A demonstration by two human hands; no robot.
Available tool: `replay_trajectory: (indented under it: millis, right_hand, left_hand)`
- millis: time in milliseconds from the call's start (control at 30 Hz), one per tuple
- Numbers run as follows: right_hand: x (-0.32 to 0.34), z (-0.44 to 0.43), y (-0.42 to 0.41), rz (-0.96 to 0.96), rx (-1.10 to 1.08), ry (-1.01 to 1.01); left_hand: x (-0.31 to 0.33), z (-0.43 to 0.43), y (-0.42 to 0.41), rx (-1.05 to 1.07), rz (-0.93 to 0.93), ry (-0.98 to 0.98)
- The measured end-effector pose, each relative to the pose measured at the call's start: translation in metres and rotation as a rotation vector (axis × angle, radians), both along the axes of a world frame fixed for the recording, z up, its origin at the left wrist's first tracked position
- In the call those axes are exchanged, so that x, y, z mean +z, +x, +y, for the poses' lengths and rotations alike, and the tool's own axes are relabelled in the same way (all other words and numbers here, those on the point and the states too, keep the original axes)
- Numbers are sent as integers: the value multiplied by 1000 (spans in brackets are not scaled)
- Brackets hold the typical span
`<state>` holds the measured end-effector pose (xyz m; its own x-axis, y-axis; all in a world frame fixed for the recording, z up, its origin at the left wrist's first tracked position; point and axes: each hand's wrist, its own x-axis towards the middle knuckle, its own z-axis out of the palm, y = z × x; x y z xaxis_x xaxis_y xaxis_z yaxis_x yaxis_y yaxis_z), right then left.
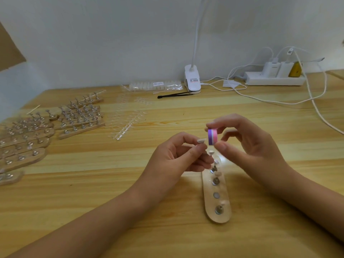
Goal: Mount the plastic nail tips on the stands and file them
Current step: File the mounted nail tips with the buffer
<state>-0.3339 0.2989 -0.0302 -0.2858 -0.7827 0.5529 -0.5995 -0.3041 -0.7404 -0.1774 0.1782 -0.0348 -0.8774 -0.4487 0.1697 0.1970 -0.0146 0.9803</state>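
My left hand (183, 155) pinches a small metal stand with a pale nail tip (202, 140) on its top. My right hand (247, 138) grips a purple, white and pink file block (212, 136) between thumb and fingers, its purple face right beside the nail tip. Below both hands a wooden stand holder (222, 200) lies on the table. It carries several metal stands with nail tips, such as the nearest one (219, 208), and one round socket (216, 195) holds no stand.
Several wooden holders full of stands (80, 116) are stacked at the left. Clear nail tip strips (126, 120) lie beside them. At the back are black tweezers (175, 94), a bagged nail tip set (154, 85), a clip lamp (192, 81) and a power strip (275, 78) with trailing cables.
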Motion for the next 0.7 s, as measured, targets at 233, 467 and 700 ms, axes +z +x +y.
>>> replay_trajectory:
  millis: [233,467,700]
  right_hand:
    - [0,-3,-9,-158,-112,97]
    - [4,1,-2,-91,-15,7]
    - [2,0,1,52,-6,6]
  left_hand:
    - [0,-1,-1,22,21,-17]
    - [0,-3,-1,52,13,4]
    - [1,-1,-1,62,8,-12]
